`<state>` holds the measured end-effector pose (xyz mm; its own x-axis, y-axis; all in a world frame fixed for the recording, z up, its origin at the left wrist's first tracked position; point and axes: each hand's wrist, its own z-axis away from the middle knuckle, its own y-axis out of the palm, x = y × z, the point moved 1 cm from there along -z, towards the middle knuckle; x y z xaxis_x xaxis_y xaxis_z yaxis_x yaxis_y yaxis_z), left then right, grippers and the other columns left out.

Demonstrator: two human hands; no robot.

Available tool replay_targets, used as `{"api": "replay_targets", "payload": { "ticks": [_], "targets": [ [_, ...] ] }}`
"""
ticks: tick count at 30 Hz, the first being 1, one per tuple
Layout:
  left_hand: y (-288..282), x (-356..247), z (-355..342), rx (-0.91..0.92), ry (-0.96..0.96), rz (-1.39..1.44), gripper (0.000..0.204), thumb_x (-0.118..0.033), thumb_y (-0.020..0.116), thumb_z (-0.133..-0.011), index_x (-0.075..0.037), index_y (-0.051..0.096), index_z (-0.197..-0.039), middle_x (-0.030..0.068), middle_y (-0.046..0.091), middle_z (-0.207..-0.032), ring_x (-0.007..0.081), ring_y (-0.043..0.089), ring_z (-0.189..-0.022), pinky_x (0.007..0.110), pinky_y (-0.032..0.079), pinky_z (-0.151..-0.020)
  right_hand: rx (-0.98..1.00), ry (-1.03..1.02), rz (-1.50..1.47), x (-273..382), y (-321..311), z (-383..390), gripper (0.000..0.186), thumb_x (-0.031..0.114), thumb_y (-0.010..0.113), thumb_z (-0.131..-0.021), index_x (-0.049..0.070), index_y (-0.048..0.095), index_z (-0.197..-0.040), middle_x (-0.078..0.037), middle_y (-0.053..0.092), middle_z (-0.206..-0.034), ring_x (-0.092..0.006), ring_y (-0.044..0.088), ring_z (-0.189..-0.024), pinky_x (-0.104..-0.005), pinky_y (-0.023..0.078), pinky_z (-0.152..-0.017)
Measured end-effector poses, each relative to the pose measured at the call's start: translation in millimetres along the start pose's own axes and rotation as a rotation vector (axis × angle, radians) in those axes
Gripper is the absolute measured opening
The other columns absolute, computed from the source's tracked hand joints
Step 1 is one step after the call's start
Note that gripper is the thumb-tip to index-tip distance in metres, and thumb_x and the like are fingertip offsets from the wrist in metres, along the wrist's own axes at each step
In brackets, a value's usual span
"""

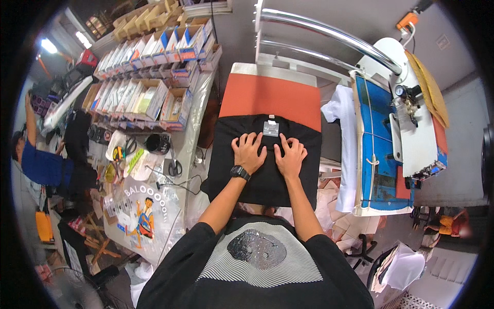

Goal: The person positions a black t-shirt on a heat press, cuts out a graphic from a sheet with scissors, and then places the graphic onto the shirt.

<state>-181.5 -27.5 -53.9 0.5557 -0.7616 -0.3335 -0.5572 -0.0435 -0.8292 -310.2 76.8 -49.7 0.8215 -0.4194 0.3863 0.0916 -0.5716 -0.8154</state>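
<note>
A black T-shirt (236, 129) lies spread over the orange pad (272, 98) of a flat press bed in front of me. Near its neckline sits a small grey square (271, 128), which looks like a label or transfer, and a white tag (271, 117) shows just beyond it. My left hand (249, 153), with a dark watch above it, rests on the cloth below the square's left side, fingers spread. On the other side lies my right hand (292, 156), also spread, its index finger near the square's lower right corner. Neither hand holds anything.
Chrome rails (329, 36) run above the bed's far end. To the right stand a blue panel (381, 139) and a pressure gauge (400, 91). Leftward, a plastic-covered table carries boxes of packets (149, 51), scissors (175, 167) and a black mug (157, 143). A person in blue (43, 165) is far left.
</note>
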Motion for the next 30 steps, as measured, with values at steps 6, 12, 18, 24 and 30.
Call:
{"api": "replay_targets", "payload": {
  "ticks": [6, 12, 18, 24, 30],
  "targets": [
    [-12, 3, -6, -0.078, -0.060, 0.077, 0.050, -0.032, 0.066, -0.084, -0.012, 0.063, -0.130, 0.0071, 0.058, -0.122, 0.0264, 0.049, -0.121, 0.050, 0.029, -0.104, -0.297, 0.020, -0.124, -30, -116, -8, 0.022, 0.019, 0.068, -0.088, 0.012, 0.070, -0.109, -0.010, 0.066, -0.102, -0.0284, 0.060, -0.104, -0.0449, 0.041, -0.094],
    [-70, 47, -5, -0.238, -0.188, 0.239, 0.034, -0.012, 0.066, -0.080, -0.010, 0.071, -0.114, 0.0119, 0.060, -0.105, 0.0313, 0.055, -0.103, 0.042, 0.044, -0.091, -0.702, 0.345, 0.525, -221, -317, 25, 0.029, 0.019, 0.054, -0.099, -0.001, 0.061, -0.120, -0.019, 0.058, -0.121, -0.0379, 0.054, -0.113, -0.0481, 0.041, -0.098],
    [-109, 139, 161, -0.017, -0.453, 0.090, 0.016, -0.007, 0.059, -0.086, -0.002, 0.068, -0.098, 0.0155, 0.061, -0.084, 0.0355, 0.061, -0.080, 0.043, 0.048, -0.072, -0.236, 0.279, 0.731, -264, -350, 41, 0.040, 0.036, 0.052, -0.101, 0.001, 0.060, -0.118, -0.019, 0.054, -0.127, -0.0393, 0.048, -0.121, -0.0523, 0.034, -0.104],
    [-90, 129, 395, 0.503, -0.674, 0.039, 0.019, -0.021, 0.059, -0.087, -0.005, 0.070, -0.085, 0.0205, 0.068, -0.081, 0.0381, 0.063, -0.070, 0.047, 0.049, -0.066, 0.010, 0.186, 0.655, -297, -375, 38, 0.027, 0.027, 0.050, -0.101, 0.001, 0.058, -0.099, -0.019, 0.061, -0.105, -0.0381, 0.053, -0.109, -0.0523, 0.033, -0.102],
    [-58, 136, 466, 1.105, -0.520, 0.194, 0.027, -0.026, 0.057, -0.089, -0.003, 0.070, -0.092, 0.0184, 0.070, -0.081, 0.0317, 0.062, -0.062, 0.044, 0.049, -0.059, 0.016, 0.319, 0.662, -267, -382, 48, 0.021, 0.020, 0.053, -0.097, 0.002, 0.061, -0.104, -0.019, 0.062, -0.107, -0.0376, 0.055, -0.108, -0.0494, 0.037, -0.090]
  ]
}}
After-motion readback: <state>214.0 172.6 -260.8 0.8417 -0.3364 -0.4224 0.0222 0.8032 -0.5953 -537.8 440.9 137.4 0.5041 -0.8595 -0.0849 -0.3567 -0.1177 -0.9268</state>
